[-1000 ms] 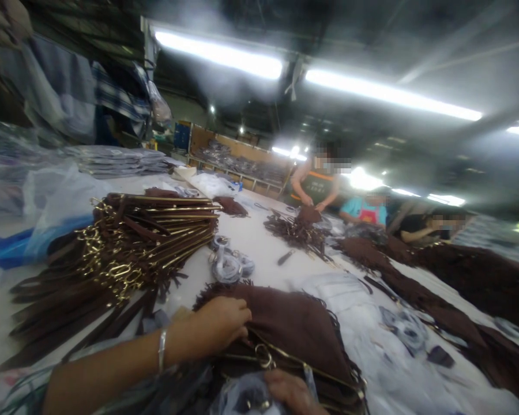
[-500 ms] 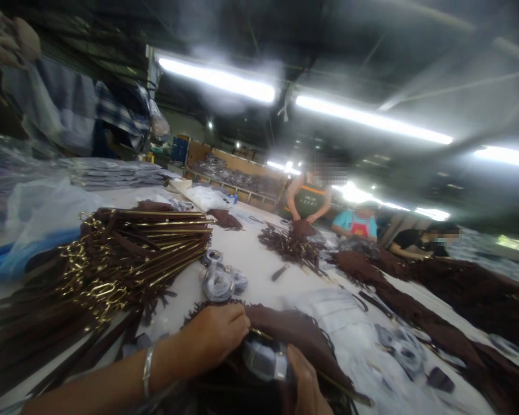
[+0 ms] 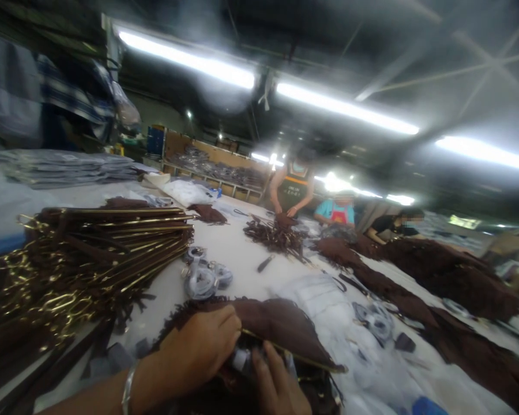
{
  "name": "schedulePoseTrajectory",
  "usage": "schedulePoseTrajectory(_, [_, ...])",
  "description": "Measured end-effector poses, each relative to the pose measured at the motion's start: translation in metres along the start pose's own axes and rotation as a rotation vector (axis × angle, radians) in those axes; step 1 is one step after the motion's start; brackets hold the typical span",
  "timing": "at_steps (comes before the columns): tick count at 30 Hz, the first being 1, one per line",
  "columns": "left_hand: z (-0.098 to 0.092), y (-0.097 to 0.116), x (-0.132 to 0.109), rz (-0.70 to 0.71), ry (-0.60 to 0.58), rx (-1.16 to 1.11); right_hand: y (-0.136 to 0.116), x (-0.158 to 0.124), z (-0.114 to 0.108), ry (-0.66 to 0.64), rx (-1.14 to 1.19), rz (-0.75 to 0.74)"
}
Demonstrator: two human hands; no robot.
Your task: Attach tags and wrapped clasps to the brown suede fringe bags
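A brown fringed bag (image 3: 281, 320) with a gold zip lies in front of me, its mouth open toward me. My left hand (image 3: 210, 334), with a silver bangle at the wrist, is closed on the bag's edge at the left end of the zip. My right hand (image 3: 277, 383) is at the mouth, fingers over a shiny plastic-wrapped roll (image 3: 241, 360) that is partly inside. The hand and the bag hide most of the roll. Just beyond the bag sit several similar plastic-wrapped rolls (image 3: 203, 279) on the white table (image 3: 242, 253).
To the left is a big pile of brown straps with gold hardware (image 3: 112, 248). Clear plastic bags (image 3: 320, 300) lie at the right, beside a long heap of brown pieces (image 3: 398, 288). Co-workers, one in a dark apron (image 3: 292, 190), stand across the table. Grey stacks (image 3: 64, 167) lie far left.
The plastic-wrapped roll has gone deeper into the bag's mouth, and my right hand has moved left with it. My left hand keeps its hold. The view has turned right.
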State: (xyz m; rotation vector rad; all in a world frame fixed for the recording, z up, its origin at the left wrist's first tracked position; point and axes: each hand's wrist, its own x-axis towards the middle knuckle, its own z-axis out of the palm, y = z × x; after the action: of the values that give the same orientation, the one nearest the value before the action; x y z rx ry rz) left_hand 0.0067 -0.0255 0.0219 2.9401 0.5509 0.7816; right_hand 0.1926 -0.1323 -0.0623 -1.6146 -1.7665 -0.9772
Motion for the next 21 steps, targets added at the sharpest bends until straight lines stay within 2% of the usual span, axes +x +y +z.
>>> schedulePoseTrajectory(3, [0.002, 0.007, -0.003, 0.013, -0.036, 0.015, -0.002, 0.021, -0.006, -0.058, 0.007, 0.061])
schedulePoseTrajectory(7, [-0.003, 0.011, -0.007, 0.106, -0.235, 0.056, -0.012, 0.037, -0.002, -0.079, -0.032, 0.139])
schedulePoseTrajectory(10, [-0.018, 0.006, 0.002, 0.113, -0.340, -0.037, -0.002, 0.021, -0.008, -0.083, 0.124, 0.196])
schedulePoseTrajectory(13, [-0.022, -0.003, 0.030, 0.090, -0.234, -0.242, 0.017, -0.005, -0.021, -0.048, 0.116, 0.344])
schedulePoseTrajectory(15, [-0.010, -0.007, 0.053, 0.139, -0.165, -0.356, 0.027, -0.019, -0.026, -0.044, 0.003, 0.383])
schedulePoseTrajectory(16, [0.001, -0.007, 0.063, 0.191, -0.180, -0.384, 0.031, -0.024, -0.027, -0.046, -0.051, 0.377])
schedulePoseTrajectory(19, [0.038, -0.005, 0.083, 0.373, -0.346, -0.353, 0.041, -0.036, -0.026, -0.043, -0.203, 0.336])
schedulePoseTrajectory(21, [0.057, -0.003, 0.086, 0.408, -0.399, -0.286, 0.048, -0.044, -0.024, -0.070, -0.297, 0.287])
